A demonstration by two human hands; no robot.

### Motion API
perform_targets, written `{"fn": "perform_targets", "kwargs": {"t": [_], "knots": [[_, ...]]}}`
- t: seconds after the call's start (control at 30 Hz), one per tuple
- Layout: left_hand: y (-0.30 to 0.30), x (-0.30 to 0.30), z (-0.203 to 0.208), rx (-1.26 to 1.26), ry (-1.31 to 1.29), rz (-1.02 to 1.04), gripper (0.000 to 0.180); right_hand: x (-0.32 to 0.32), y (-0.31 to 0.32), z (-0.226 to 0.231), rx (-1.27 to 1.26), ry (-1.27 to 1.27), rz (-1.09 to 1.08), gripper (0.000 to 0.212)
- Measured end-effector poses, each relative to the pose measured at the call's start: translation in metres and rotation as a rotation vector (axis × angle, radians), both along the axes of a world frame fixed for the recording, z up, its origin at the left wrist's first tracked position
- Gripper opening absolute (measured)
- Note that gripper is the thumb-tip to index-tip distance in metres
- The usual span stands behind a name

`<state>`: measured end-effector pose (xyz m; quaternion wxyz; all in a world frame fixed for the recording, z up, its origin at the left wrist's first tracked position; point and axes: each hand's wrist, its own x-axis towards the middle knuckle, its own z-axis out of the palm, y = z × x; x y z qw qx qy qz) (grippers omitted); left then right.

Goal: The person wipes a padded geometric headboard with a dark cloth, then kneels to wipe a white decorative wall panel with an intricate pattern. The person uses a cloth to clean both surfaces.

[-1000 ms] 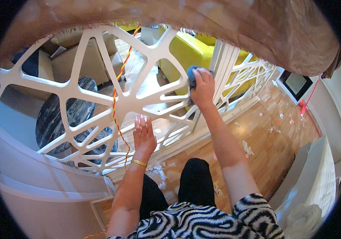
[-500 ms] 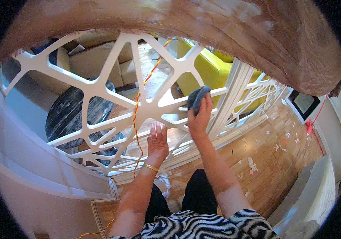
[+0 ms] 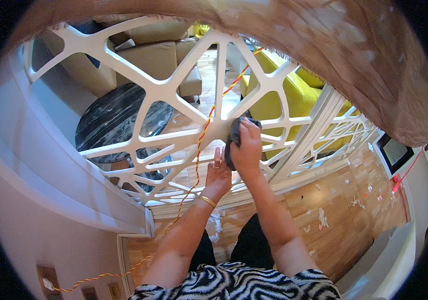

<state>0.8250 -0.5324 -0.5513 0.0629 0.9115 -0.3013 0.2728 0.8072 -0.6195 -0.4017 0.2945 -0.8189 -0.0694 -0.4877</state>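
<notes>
- Head view: the right hand (image 3: 248,152) is gripping a dark cloth (image 3: 233,136), with its fingers curling over the bundle's right side.
- The cloth is lying just left of that hand's palm and is appearing to press on the white lattice (image 3: 220,130), beside the broad junction where several bars are meeting; actual contact is hard to confirm.
- Its long axis is running steeply, leaning from upper right to lower left, so its lower end is pointing towards the left hand (image 3: 218,176).
- The left hand is extending its fingers upward, seemingly holding nothing; it is sitting just below and left of the cloth. Whether it is touching cloth or lattice, I cannot tell.
- The right hand is being the nearer one, since it is wrapping the cloth.
- A red-and-yellow cord (image 3: 203,134) is hanging in front of the lattice, passing left of the cloth and both hands.
- Behind the lattice, a dark marbled table (image 3: 119,117) is standing to the left and a yellow armchair (image 3: 294,92) to the right.
- Paper scraps (image 3: 322,218) are littering the wooden floor (image 3: 294,205).
</notes>
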Motion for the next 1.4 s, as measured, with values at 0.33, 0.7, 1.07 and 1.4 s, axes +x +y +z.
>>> {"fn": "perform_targets", "kwargs": {"t": [0.33,0.7,1.07,1.4], "knots": [[0.007,-0.009,0.014,0.012,0.07,-0.029,0.088,0.022,-0.012,0.04,-0.544,-0.018,-0.216,0.04],[0.024,-0.012,0.046,-0.074,0.316,-0.204,0.094,0.006,0.0,0.01,-0.416,-0.17,0.019,0.038],[0.094,-0.012,0.134,-0.613,-0.251,0.051,0.051,0.031,0.078,0.065,-0.211,0.145,0.293,0.058],[0.112,0.005,0.118,-0.294,-0.208,0.008,0.05,0.003,0.03,0.079,-0.212,-0.346,0.223,0.047]]}}
